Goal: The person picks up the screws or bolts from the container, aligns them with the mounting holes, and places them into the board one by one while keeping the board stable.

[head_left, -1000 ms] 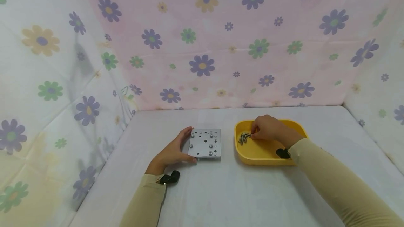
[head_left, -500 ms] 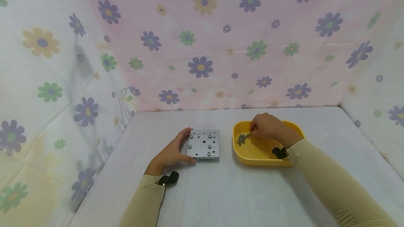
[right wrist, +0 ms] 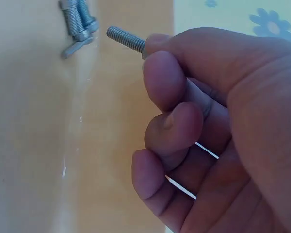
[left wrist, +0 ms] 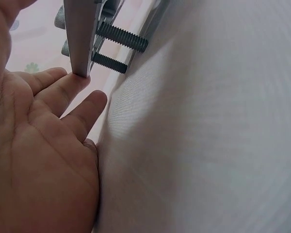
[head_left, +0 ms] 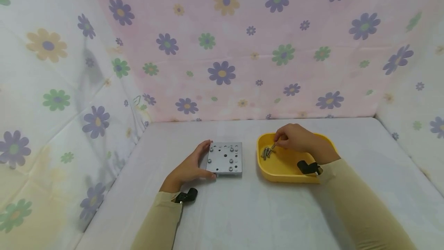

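A square grey metal plate [head_left: 224, 159] with holes lies left of centre in the head view, with several bolts in it. My left hand [head_left: 189, 168] holds its left side, thumb at the near edge and index finger at the far corner. The left wrist view shows threaded bolt ends [left wrist: 121, 36] sticking out under the plate, above the white cloth. Over the yellow tray [head_left: 288, 178], my right hand [head_left: 298, 139] pinches a bolt [right wrist: 125, 39] between thumb and index finger, threaded end outward. Its head is hidden by the fingers. Several loose bolts [head_left: 266, 152] lie in the tray's left part.
White cloth [head_left: 222, 211] covers the table. Flowered fabric [head_left: 222, 49] hangs behind it and along both sides. A small black wrist camera [head_left: 187, 195] sits on the left wrist, another black camera [head_left: 308, 167] on the right.
My right hand has lifted slightly from the loose bolts, and the bolt in its fingers now points down toward them. The left hand and the plate stay in place.
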The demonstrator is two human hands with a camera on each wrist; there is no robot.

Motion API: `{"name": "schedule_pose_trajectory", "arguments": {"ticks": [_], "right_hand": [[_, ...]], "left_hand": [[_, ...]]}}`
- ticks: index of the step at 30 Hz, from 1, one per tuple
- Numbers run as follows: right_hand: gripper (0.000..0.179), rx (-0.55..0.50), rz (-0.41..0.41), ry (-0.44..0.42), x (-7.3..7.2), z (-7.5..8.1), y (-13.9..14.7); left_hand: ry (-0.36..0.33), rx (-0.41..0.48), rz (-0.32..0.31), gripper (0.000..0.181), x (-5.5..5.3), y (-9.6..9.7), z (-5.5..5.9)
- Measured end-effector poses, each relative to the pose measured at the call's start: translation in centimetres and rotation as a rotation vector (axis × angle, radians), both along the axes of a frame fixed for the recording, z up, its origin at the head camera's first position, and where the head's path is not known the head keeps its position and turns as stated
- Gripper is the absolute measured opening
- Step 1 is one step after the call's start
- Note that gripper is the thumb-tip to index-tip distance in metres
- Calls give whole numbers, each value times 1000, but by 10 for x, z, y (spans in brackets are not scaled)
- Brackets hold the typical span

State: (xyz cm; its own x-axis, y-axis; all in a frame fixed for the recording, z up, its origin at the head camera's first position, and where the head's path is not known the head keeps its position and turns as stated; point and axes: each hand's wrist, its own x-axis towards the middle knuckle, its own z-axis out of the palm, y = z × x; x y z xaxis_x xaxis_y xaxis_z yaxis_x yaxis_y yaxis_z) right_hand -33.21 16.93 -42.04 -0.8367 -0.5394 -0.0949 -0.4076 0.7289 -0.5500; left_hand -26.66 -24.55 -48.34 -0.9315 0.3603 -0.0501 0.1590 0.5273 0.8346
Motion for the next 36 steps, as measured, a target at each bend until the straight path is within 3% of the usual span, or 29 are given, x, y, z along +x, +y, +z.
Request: {"name": "schedule_pose_trajectory", "arguments": {"ticks": [8,16,22,28,36], "right_hand": [[13,-96,-31,41,6,5,-3],[14,-206,-82,104,19,17,-8],[17,-286,-151,114,27,25,-12],[19,-340,-228,146,30,23,-12],[17,-361,-258,136,30,17,-16]], "left_hand": [[2,-2,2,134,-3,-1,-4],[7,-2,-6,133,-2,-1,-1],[0,19,-7,133,-2,1,-2],[-9,15,-8,132,-2,2,-3],[5,-12,1,135,-2,1,-3]]}}
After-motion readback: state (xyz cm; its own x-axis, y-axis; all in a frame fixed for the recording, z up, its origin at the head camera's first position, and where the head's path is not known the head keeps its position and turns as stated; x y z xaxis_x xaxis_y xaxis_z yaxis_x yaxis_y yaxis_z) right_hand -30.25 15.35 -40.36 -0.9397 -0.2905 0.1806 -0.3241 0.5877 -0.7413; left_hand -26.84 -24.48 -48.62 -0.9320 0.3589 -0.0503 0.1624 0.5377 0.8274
